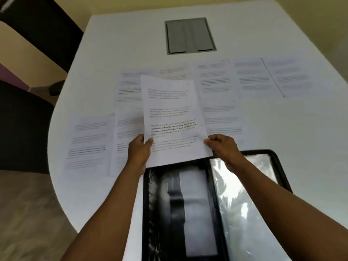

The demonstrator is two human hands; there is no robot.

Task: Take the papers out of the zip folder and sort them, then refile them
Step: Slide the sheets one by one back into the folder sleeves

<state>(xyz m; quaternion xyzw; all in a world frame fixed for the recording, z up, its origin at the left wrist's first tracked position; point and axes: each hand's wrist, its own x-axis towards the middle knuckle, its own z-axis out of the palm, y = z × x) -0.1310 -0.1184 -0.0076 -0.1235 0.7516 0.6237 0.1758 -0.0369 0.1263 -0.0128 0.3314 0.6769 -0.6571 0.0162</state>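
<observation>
A printed sheet of paper (171, 117) is held up over the table, tilted toward me. My left hand (138, 151) pinches its lower left edge and my right hand (223, 146) pinches its lower right edge. Below the sheet the black zip folder (211, 204) lies open near the table's front edge, its clear plastic sleeves shining. Several other printed sheets lie flat in rows on the white table (131, 44), among them one at the left (88, 144) and one at the far right (271, 76).
A grey recessed cable hatch (190, 35) sits in the table's far middle. Black chairs (22, 125) stand to the left of the table, beside its curved left edge. A yellow wall lies behind.
</observation>
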